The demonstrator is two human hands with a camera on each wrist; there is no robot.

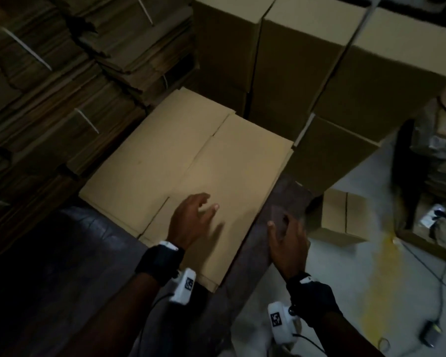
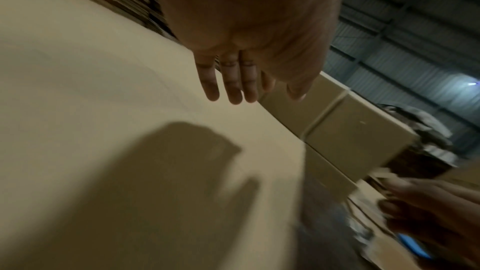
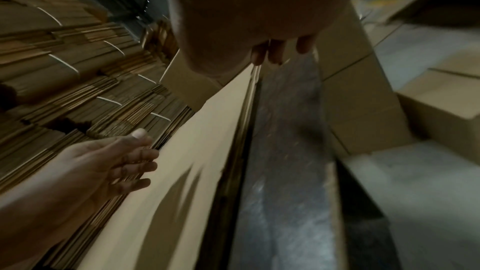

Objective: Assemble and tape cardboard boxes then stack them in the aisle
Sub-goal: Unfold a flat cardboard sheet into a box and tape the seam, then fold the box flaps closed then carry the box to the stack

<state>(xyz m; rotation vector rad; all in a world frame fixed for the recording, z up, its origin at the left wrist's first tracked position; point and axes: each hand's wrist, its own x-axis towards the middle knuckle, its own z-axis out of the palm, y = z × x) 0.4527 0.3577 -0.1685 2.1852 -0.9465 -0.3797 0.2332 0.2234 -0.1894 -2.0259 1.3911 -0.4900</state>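
Head view puts the flattened cardboard box (image 1: 188,166) on top of a low stack of flat sheets, right in front of you. Your left hand (image 1: 191,217) hovers over its near end, fingers straight and spread, holding nothing. Your right hand (image 1: 287,240) is just beside the box's right edge, over a dark surface (image 1: 258,266), fingers loosely extended and empty. Assembled boxes (image 1: 301,60) stand stacked behind; bundled flat cardboard (image 1: 49,86) rises at your left.

Two bare hands, left (image 1: 191,217) and right (image 1: 287,238). One pile of flattened tan cardboard boxes (image 1: 191,161). At least five assembled tan cardboard boxes (image 1: 301,60); the exact count is unclear.
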